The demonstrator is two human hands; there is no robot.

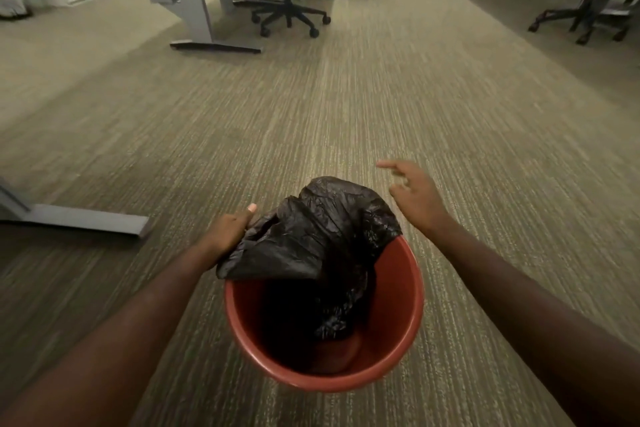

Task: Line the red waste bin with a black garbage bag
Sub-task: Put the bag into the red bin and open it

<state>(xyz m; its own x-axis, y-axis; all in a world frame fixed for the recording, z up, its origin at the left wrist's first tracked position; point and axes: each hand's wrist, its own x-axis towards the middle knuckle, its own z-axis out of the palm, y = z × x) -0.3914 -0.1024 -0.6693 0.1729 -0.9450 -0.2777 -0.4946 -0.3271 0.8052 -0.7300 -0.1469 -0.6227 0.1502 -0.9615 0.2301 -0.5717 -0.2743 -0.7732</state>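
Note:
The red waste bin [398, 333] stands on the carpet just below me, its mouth open toward the camera. A crumpled black garbage bag [311, 236] hangs partly inside it and bulges over the far rim. My left hand [230, 229] grips the bag's left edge at the rim, thumb on top. My right hand [412, 194] hovers just right of the bag's top, fingers spread, holding nothing. The bin's near inner wall and part of its bottom show bare red.
A grey desk foot [90, 218] lies on the floor at the left. A desk leg [194, 3] and black office chairs [291, 0] stand at the back; more chairs [585, 17] line the far right. Open carpet [346, 97] stretches ahead.

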